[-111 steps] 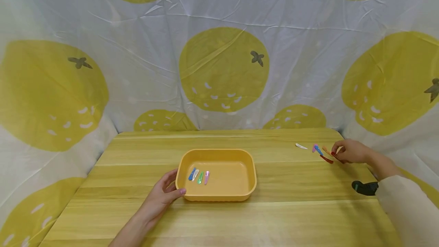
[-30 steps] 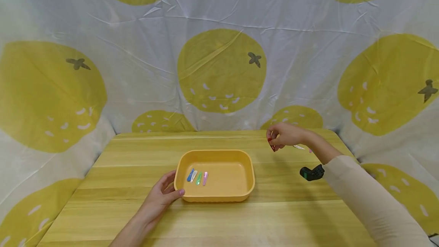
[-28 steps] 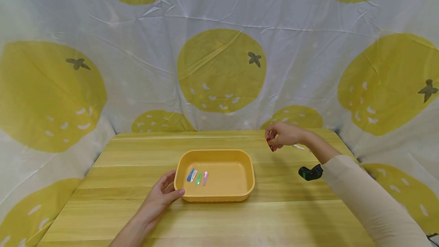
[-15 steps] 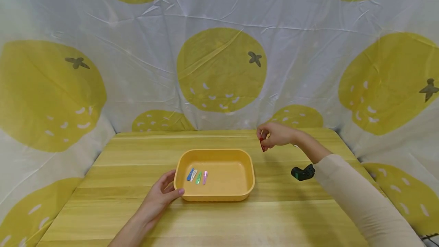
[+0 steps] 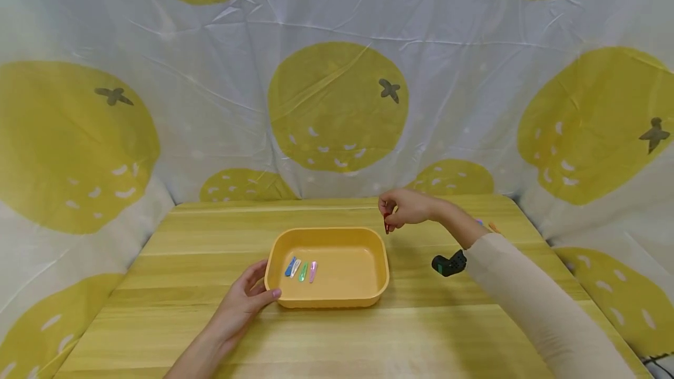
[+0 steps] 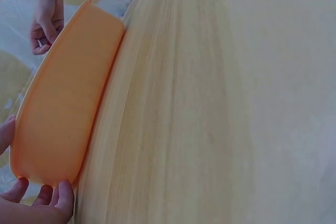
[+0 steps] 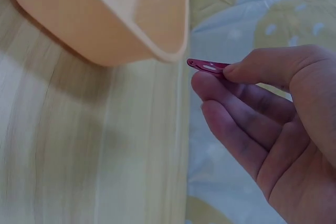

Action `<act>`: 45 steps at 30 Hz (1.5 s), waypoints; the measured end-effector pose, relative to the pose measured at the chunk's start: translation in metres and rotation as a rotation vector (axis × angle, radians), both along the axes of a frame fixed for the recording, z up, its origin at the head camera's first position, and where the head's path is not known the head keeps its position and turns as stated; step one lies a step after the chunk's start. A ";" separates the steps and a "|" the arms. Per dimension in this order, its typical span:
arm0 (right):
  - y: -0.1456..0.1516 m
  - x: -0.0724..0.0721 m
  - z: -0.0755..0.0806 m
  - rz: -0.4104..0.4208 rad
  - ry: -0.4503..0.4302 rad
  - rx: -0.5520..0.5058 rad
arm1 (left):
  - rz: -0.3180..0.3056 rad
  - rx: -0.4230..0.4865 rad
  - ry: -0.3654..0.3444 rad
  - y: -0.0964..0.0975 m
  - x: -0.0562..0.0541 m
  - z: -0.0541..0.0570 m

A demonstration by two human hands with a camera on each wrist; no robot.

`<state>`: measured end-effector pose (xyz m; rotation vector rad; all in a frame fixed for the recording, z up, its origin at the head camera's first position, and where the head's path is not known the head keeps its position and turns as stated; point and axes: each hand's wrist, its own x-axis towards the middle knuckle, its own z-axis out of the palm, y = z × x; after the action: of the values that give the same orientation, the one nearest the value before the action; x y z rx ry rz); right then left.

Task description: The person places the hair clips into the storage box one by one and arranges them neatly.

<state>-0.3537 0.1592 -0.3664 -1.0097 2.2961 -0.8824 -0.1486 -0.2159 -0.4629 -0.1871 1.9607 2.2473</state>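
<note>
A yellow plastic tub (image 5: 332,303) stands on the table, left of centre. My left hand (image 5: 237,306) grips its left end, thumb at the rim and fingers against the outer wall (image 6: 44,169). Inside, to the left, lie hair clips in a loose row: blue (image 5: 290,266), white (image 5: 296,268), green (image 5: 303,272) and pink (image 5: 313,272). My right hand (image 5: 411,206) pinches a red snap hair clip (image 7: 207,66) between thumb and fingers. It is raised just beyond the tub's far right corner, the clip pointing down in the head view.
At the back right of the table, an orange clip (image 5: 494,227) and a purple one (image 5: 478,222) show past my right forearm. A black device (image 5: 449,264) sits by the right sleeve (image 5: 532,291). A lemon-print cloth (image 5: 337,104) hangs behind the wooden table (image 5: 210,238).
My right hand picked the red clip from the group at the right and has carried it left, close to the tub. My left hand has kept its grip on the tub.
</note>
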 end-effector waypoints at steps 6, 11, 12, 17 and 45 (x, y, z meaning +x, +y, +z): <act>-0.019 0.003 0.002 0.062 0.018 0.010 | -0.008 -0.004 0.000 -0.001 0.001 0.001; -0.035 0.004 0.003 0.099 0.025 0.013 | -0.007 -0.005 0.006 -0.002 0.000 0.000; -0.038 0.004 0.003 0.102 0.025 0.014 | -0.005 -0.007 0.007 -0.002 0.000 0.000; -0.053 0.006 -0.002 0.111 0.006 0.012 | -0.003 -0.016 0.006 -0.003 0.000 -0.001; -0.117 0.024 -0.038 0.189 -0.125 -0.030 | -0.012 0.001 0.022 -0.004 0.001 -0.004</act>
<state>-0.3298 0.0425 -0.4040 -1.1307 2.0519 -0.8775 -0.1471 -0.2197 -0.4668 -0.1510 1.9666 2.2518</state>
